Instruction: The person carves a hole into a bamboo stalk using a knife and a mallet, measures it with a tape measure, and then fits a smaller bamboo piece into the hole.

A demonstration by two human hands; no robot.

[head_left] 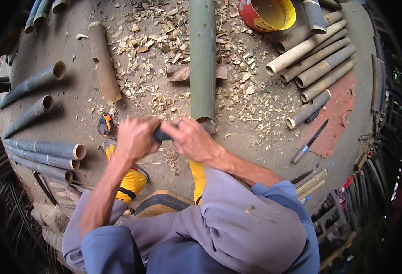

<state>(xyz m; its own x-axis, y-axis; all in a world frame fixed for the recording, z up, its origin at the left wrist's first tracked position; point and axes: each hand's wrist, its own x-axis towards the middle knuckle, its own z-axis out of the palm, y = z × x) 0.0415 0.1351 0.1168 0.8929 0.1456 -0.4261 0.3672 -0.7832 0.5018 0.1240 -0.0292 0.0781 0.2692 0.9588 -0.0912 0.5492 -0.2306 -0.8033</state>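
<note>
Both hands meet in front of my knees at a dark, rounded handle-like piece (161, 134), whose kind is hidden by the fingers. My left hand (138, 138) is closed round one end of it. My right hand (193, 142), with a dark ring on one finger, is closed on the other end. Just beyond the right hand is the near, cut end of a thick green bamboo pole (203, 59). The pole runs away from me, lying across a wooden block (179, 73). Whether either hand touches the pole, I cannot tell.
Wood chips (151, 86) litter the ground. A shorter brown bamboo piece (104, 64) and a tape measure (105, 124) lie left. Cut bamboo tubes (322, 68) lie right, near a red and yellow bucket (267, 16) and a knife (310, 141). More tubes (46, 148) lie far left.
</note>
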